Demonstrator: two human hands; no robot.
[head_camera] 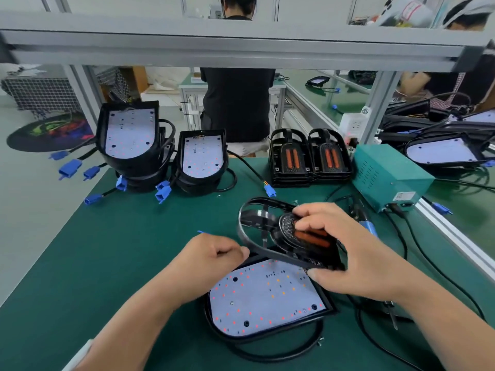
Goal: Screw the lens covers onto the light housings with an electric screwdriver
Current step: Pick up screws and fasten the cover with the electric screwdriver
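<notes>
A black light housing (263, 297) with a white LED board lies flat on the green mat in front of me. Above its far end I hold a black lens cover (270, 231) with a clear window and orange strips, tilted up. My right hand (345, 253) grips the cover's right end, fingers over the top and thumb beneath. My left hand (214, 261) pinches the cover's lower left rim. The electric screwdriver (368, 227), with a blue grip, lies on the mat behind my right hand, mostly hidden.
Two stacks of housings (128, 140) (202, 159) with blue connectors stand at the back left. Two stacks of lens covers (310, 159) sit at the back centre. A green power supply box (388, 175) and black cables lie to the right. A person stands beyond the bench.
</notes>
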